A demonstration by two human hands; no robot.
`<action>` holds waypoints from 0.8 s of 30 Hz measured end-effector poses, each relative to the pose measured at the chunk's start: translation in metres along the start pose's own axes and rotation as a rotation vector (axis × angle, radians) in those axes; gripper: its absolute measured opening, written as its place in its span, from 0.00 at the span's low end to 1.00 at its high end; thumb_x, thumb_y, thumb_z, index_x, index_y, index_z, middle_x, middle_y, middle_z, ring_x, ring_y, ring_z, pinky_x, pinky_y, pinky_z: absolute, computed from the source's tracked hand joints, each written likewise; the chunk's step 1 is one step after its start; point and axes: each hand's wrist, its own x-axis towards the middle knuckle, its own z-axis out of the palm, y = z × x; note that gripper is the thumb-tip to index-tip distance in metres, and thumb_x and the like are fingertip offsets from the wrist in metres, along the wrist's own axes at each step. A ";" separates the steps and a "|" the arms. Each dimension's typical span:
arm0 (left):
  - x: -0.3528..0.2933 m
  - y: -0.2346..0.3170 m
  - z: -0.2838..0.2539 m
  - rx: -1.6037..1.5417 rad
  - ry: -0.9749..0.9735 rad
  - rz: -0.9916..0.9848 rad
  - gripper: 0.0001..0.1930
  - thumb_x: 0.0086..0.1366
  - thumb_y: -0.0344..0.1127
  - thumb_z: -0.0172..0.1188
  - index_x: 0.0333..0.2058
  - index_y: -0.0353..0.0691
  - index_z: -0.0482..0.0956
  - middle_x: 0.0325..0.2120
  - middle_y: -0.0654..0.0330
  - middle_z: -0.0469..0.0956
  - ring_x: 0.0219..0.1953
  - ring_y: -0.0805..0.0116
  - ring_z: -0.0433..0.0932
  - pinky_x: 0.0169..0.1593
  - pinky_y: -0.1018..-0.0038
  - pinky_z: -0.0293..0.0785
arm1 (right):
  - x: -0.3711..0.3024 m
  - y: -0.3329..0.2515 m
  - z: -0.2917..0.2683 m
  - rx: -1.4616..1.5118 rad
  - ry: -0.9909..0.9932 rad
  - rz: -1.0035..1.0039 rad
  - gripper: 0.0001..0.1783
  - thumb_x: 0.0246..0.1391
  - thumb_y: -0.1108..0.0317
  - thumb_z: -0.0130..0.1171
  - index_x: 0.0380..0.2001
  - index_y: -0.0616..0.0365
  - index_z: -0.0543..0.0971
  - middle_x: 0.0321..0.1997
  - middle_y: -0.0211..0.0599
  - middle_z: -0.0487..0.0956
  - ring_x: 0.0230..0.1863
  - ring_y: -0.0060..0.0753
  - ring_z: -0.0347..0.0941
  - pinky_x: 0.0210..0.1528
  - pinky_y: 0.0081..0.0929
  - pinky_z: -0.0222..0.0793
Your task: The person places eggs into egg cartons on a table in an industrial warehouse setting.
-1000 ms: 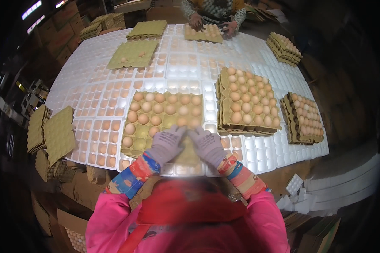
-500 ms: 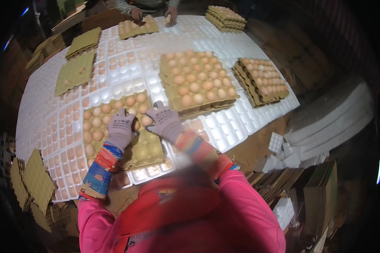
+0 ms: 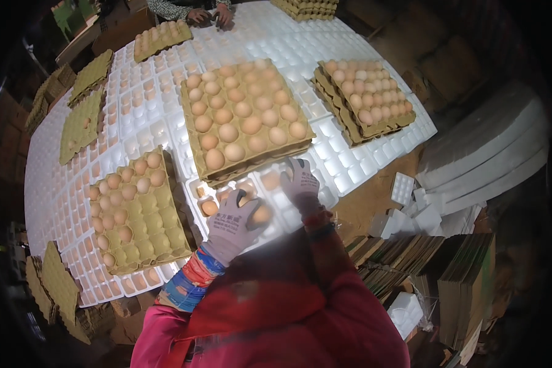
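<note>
My left hand [image 3: 232,228], in a grey-mauve glove with dark fingertips, is low over a white moulded tray [image 3: 325,195] at the table's near edge. Its thumb and forefinger are closed about an egg [image 3: 243,199], and another egg [image 3: 261,214] lies against the thumb. To its right, my right hand [image 3: 301,184], in a matching glove, touches the same tray with thumb and fingers apart; nothing shows in it. An egg [image 3: 270,180] sits in a cell beside its thumb. On the left, a partly filled pulp egg tray [image 3: 150,216] rests on the white trays.
A full stack of egg trays [image 3: 251,153] stands just beyond my hands, with another stack [image 3: 369,98] at the right. Across the table are a co-worker's hands [image 3: 211,16]. White foam pieces [image 3: 405,221] and flat cardboard [image 3: 460,282] lie below the right edge.
Both hands have left the partly filled pulp tray and moved right to the white tray by the table's edge. That pulp tray now holds fewer eggs. The whole view has shifted.
</note>
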 end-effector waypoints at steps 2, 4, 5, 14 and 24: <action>0.016 0.017 0.013 0.003 -0.011 0.032 0.24 0.50 0.46 0.69 0.47 0.51 0.77 0.49 0.53 0.69 0.48 0.51 0.73 0.43 0.59 0.74 | 0.006 0.015 -0.006 -0.082 -0.002 -0.073 0.22 0.57 0.56 0.56 0.53 0.51 0.75 0.47 0.45 0.76 0.42 0.44 0.77 0.41 0.38 0.74; 0.030 0.024 0.029 0.055 0.056 0.049 0.21 0.52 0.45 0.67 0.46 0.51 0.76 0.47 0.54 0.70 0.45 0.51 0.73 0.40 0.59 0.74 | 0.003 0.020 -0.023 0.507 -0.095 0.370 0.23 0.60 0.53 0.52 0.52 0.54 0.76 0.48 0.41 0.76 0.41 0.37 0.77 0.40 0.34 0.75; 0.041 0.023 0.040 0.085 -0.023 0.026 0.21 0.54 0.44 0.64 0.47 0.51 0.75 0.47 0.52 0.70 0.45 0.51 0.73 0.41 0.57 0.73 | 0.002 0.025 -0.035 0.794 -0.138 0.593 0.23 0.61 0.52 0.50 0.52 0.56 0.76 0.48 0.40 0.76 0.41 0.33 0.77 0.39 0.32 0.75; -0.010 0.021 0.059 0.141 -0.103 -0.103 0.25 0.57 0.43 0.64 0.54 0.46 0.74 0.46 0.52 0.74 0.41 0.54 0.78 0.40 0.62 0.76 | -0.018 0.042 -0.015 0.158 0.144 -0.239 0.21 0.52 0.69 0.58 0.51 0.55 0.74 0.51 0.42 0.74 0.50 0.45 0.72 0.59 0.44 0.64; -0.026 0.004 0.111 -0.781 0.533 -0.337 0.20 0.66 0.33 0.55 0.56 0.36 0.71 0.40 0.60 0.75 0.32 0.77 0.73 0.30 0.81 0.69 | -0.019 0.055 -0.005 0.157 0.228 -0.153 0.18 0.56 0.70 0.55 0.50 0.61 0.74 0.51 0.44 0.76 0.57 0.45 0.68 0.66 0.47 0.57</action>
